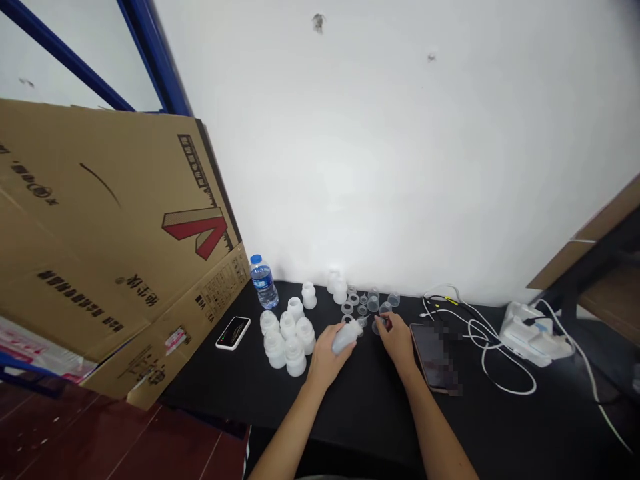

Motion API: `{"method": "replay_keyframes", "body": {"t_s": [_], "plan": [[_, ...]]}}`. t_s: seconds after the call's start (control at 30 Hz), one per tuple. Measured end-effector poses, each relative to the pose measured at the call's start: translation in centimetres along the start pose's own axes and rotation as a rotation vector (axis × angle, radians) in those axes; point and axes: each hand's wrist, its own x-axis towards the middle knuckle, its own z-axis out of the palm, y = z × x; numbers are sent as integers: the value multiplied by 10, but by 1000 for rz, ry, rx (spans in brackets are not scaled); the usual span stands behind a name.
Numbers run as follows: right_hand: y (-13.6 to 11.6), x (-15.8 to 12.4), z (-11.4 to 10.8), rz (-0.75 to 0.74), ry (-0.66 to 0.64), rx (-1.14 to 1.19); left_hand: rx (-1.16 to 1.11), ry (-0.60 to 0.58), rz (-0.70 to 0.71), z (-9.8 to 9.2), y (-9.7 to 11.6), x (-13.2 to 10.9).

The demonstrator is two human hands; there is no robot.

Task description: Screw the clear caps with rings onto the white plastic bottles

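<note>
The left hand (325, 360) closed around a frosted plastic bottle (346, 337), probably light and slightly soft, best held by its body; the right hand (397, 340) curled at a small clear cup (383, 322), its grip unclear.

bright glare, bowed edges

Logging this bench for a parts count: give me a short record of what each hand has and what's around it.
Left hand: holds a frosted plastic bottle
Right hand: at small clear plastic parts, grasp unclear
Beside them: upright frosted bottles
Surface: black table
Also there: water bottle, smartphone, cardboard box
</note>
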Motion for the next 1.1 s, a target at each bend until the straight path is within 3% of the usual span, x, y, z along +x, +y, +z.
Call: {"method": "replay_keyframes", "body": {"t_s": [0.37, 0.7, 1.1], "plan": [[-3, -1, 0, 134, -67, 114, -55, 34, -116, 3, -5, -3], [-15, 9, -18, 308, 140, 362, -38, -29, -125, 1, 0, -1], [-21, 0, -4, 168, -100, 518, -25, -44, -45, -1, 3, 0]]}}
